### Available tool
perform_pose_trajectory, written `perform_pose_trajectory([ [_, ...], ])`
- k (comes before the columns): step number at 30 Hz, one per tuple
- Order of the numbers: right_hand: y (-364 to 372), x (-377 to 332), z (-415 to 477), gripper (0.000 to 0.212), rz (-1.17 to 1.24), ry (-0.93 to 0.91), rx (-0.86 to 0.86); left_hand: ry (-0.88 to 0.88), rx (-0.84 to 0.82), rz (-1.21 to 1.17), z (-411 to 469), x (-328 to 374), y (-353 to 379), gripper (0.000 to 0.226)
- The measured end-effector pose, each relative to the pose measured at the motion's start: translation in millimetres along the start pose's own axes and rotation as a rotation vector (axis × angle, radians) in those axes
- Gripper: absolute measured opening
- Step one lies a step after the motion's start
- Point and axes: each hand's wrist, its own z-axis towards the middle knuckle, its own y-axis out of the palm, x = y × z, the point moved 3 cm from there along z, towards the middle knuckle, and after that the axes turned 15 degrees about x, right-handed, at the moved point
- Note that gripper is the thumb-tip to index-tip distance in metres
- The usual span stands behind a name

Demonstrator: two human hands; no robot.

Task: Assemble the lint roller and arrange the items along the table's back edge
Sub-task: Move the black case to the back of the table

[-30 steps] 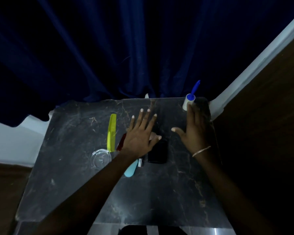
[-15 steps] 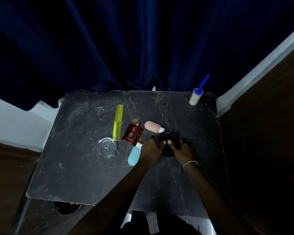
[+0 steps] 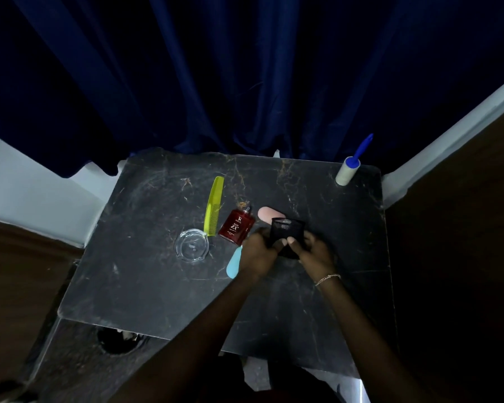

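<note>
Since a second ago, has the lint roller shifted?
No. The lint roller still stands at the table's back right corner.

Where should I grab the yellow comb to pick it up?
Take the yellow comb by its toothless handle half, the far end pointing toward the curtain, coming from above. It lies flat, and its toothed near end sits close to the glass ashtray and red perfume bottle.

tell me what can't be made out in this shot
All head view:
- Black mesh item: lower part hidden by both hands; left hand, right hand.
- Pink tube: near end hidden behind the mesh item.
- Light blue tube: upper end hidden by the left hand.
- Red bottle: small print too small to read.
</note>
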Motion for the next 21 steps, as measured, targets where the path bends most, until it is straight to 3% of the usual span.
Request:
perform_pose_trajectory([
  [4,19,-26,-7,0.044,0.116,-0.008,-0.045,-0.021,0.012,-0.159,16,-2,-30,0.031],
  [9,67,-55,-7,0.055,0.104,-0.045,-0.128,0.02,-0.039,-0.291,50,-12,-79,0.058],
  [13,120,-78,-12,0.063,0.059,-0.12,-0.148,0.093,-0.03,-0.245,87,-33,-119,0.056],
  [17,184,-103,-18,0.068,-0.025,-0.209,-0.15,-0.016,-0.005,-0.289,126,-67,-164,0.055],
  [21,261,-128,-22,0.072,-0.062,-0.282,-0.163,0.075,0.032,-0.161,171,-109,-215,0.058],
])
